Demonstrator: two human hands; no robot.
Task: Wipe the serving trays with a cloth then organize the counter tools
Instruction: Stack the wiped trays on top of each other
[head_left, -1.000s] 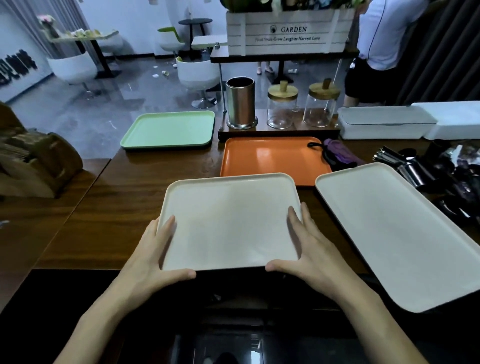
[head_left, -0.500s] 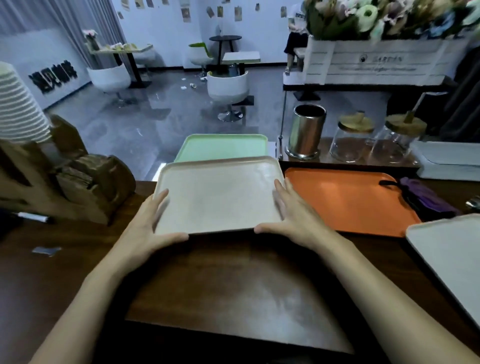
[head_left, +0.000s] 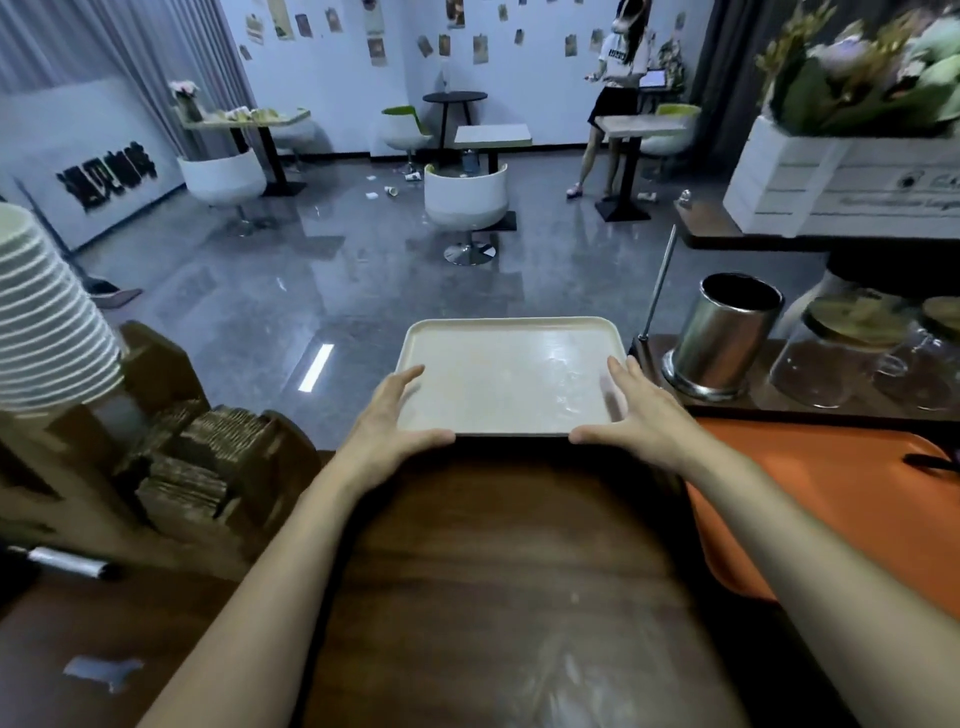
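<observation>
Head view: both hands grasp the cream tray (head_left: 509, 379) by its near corners. The left hand (head_left: 387, 423) and right hand (head_left: 641, 415) each lay fingers along a side rim, with the thumb on the near edge. The tray sits at the far edge of the wooden bench (head_left: 498, 571), just left of a steel canister (head_left: 724, 332); whether it rests or hangs lifted is unclear. An orange tray (head_left: 831, 499) lies to the right.
</observation>
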